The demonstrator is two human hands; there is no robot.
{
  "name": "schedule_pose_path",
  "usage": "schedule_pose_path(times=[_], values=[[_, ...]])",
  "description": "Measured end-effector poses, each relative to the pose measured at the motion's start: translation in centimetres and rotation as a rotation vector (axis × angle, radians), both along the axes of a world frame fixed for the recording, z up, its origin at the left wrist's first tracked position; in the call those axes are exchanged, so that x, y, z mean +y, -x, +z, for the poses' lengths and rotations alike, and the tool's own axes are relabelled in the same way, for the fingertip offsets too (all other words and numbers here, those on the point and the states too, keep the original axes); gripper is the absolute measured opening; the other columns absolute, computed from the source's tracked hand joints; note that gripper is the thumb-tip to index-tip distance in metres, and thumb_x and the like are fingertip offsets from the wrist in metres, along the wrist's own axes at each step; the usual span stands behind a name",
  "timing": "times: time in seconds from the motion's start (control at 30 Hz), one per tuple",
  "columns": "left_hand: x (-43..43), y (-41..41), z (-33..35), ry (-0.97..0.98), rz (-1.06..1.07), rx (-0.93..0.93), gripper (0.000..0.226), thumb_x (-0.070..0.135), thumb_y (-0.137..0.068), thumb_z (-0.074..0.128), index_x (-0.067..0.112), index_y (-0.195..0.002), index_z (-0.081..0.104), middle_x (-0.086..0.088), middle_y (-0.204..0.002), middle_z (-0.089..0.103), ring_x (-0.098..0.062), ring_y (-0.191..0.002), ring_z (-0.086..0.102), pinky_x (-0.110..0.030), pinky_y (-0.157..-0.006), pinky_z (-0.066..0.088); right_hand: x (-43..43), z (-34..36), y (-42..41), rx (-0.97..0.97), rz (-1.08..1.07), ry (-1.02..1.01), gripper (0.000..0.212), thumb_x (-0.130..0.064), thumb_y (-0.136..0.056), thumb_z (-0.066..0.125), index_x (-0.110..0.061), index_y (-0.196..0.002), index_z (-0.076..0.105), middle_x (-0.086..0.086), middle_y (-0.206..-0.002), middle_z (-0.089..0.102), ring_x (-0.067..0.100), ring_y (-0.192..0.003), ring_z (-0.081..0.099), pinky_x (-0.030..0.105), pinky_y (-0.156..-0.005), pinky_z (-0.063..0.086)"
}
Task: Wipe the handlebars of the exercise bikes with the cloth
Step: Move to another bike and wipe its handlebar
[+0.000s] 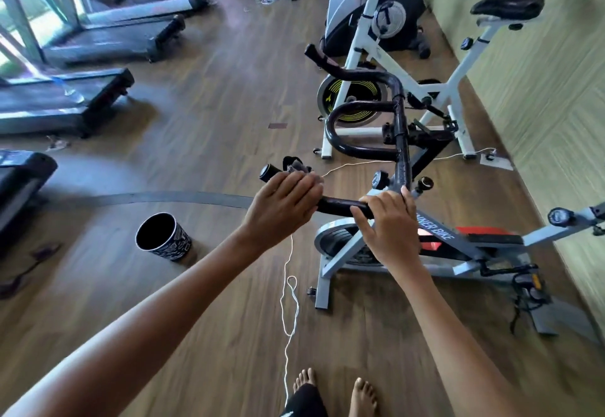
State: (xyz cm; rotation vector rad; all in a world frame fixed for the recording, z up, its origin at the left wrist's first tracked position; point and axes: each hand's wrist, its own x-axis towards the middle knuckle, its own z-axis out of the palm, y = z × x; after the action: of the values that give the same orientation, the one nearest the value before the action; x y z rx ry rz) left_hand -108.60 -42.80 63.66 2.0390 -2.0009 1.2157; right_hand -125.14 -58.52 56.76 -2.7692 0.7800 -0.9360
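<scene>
The nearest exercise bike [458, 239] is grey with a black handlebar [401, 141] that loops toward me. My left hand [284, 207] wraps a dark grey cloth [299, 167] around the handlebar's near left arm, close to its capped end [266, 172]. My right hand [389, 223] grips the same bar at its bend, just right of the bare stretch between my hands. A second, white bike [435, 89] stands behind it along the wall.
A dark patterned bucket [163, 236] stands on the wooden floor to the left. A white cord [289, 302] trails across the floor near my bare feet [334, 390]. Treadmills [65, 102] line the left side. A green wall [540, 122] runs along the right.
</scene>
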Motion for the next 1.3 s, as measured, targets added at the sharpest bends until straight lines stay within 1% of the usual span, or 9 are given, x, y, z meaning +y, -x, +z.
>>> schedule_pose_path(times=[0.23,0.37,0.47,0.57,0.7,0.8,0.93,1.1,1.3], values=[[-1.4,1.5,-1.5,-0.013,0.105,0.076,0.026,0.024,-0.098,0.048,0.008,-0.111,0.064,-0.01,-0.108,0.065,-0.028,-0.101,0.061,-0.045,-0.103,0.044,0.1,0.0,-0.1,0.004,-0.009,-0.028,0.048,-0.051,-0.1,0.036,-0.013,-0.105,0.065,0.005,-0.1,0.067,0.027,-0.103,0.059,0.048,-0.113,0.028],[-1.0,0.7,0.0,-0.059,-0.029,0.056,0.023,0.022,-0.098,0.049,0.009,-0.112,0.062,-0.008,-0.102,0.065,-0.026,-0.094,0.062,-0.043,-0.098,0.047,-0.3,0.0,0.1,-0.014,0.011,0.027,0.045,-0.05,-0.1,0.039,-0.014,-0.102,0.065,0.004,-0.097,0.067,0.026,-0.101,0.06,0.049,-0.11,0.033],[0.8,-1.7,2.9,0.001,-0.068,-0.023,0.02,0.017,-0.095,0.056,0.011,-0.113,0.062,-0.007,-0.1,0.064,-0.028,-0.094,0.062,-0.042,-0.095,0.049,-0.3,-0.1,0.0,-0.062,0.007,0.025,0.043,-0.049,-0.099,0.042,-0.014,-0.098,0.066,0.004,-0.094,0.067,0.026,-0.098,0.061,0.049,-0.11,0.033],[0.5,-1.9,2.9,0.076,-0.031,0.008,0.019,0.013,-0.094,0.055,0.005,-0.11,0.059,-0.011,-0.101,0.063,-0.03,-0.096,0.057,-0.043,-0.099,0.045,0.2,0.0,-0.3,-0.074,-0.025,-0.008,0.043,-0.049,-0.098,0.041,-0.013,-0.096,0.066,0.004,-0.093,0.066,0.026,-0.097,0.06,0.05,-0.11,0.033],[-1.5,1.1,-1.6,-0.072,0.062,0.074,0.026,0.018,-0.096,0.048,0.003,-0.113,0.061,-0.013,-0.105,0.063,-0.03,-0.098,0.055,-0.046,-0.106,0.04,0.2,0.0,-0.1,-0.051,-0.031,0.016,0.046,-0.05,-0.099,0.039,-0.013,-0.098,0.065,0.005,-0.095,0.066,0.027,-0.098,0.059,0.049,-0.11,0.033],[-1.2,0.6,-0.8,-0.12,0.008,0.02,0.028,0.021,-0.098,0.047,0.007,-0.117,0.061,-0.01,-0.105,0.063,-0.028,-0.096,0.059,-0.045,-0.101,0.045,-0.2,0.1,0.1,-0.033,-0.01,0.057,0.045,-0.05,-0.099,0.04,-0.013,-0.099,0.065,0.006,-0.095,0.067,0.027,-0.099,0.06,0.049,-0.109,0.035],[0.5,-2.0,2.0,-0.015,-0.049,-0.04,0.023,0.016,-0.096,0.053,0.006,-0.113,0.064,-0.01,-0.102,0.064,-0.029,-0.094,0.061,-0.044,-0.097,0.046,0.1,0.1,-0.3,-0.089,-0.042,0.031,0.045,-0.049,-0.098,0.042,-0.011,-0.095,0.066,0.006,-0.093,0.068,0.027,-0.098,0.061,0.049,-0.11,0.033],[-1.4,0.2,-2.7,0.021,-0.042,0.03,0.025,0.017,-0.092,0.058,0.005,-0.112,0.066,-0.012,-0.107,0.066,-0.028,-0.101,0.058,-0.045,-0.106,0.041,0.8,0.4,-0.7,-0.084,-0.106,-0.047,0.046,-0.049,-0.097,0.038,-0.012,-0.092,0.065,0.005,-0.093,0.067,0.025,-0.097,0.058,0.049,-0.114,0.029],[-1.9,-0.9,-4.0,0.343,-0.192,0.006,0.026,0.023,-0.088,0.061,0.011,-0.111,0.063,-0.008,-0.103,0.072,-0.025,-0.105,0.056,-0.04,-0.112,0.029,1.3,0.0,-0.5,-0.248,-0.082,0.03,0.039,-0.047,-0.095,0.043,-0.016,-0.09,0.067,-0.001,-0.087,0.064,0.021,-0.095,0.056,0.044,-0.112,0.029]])
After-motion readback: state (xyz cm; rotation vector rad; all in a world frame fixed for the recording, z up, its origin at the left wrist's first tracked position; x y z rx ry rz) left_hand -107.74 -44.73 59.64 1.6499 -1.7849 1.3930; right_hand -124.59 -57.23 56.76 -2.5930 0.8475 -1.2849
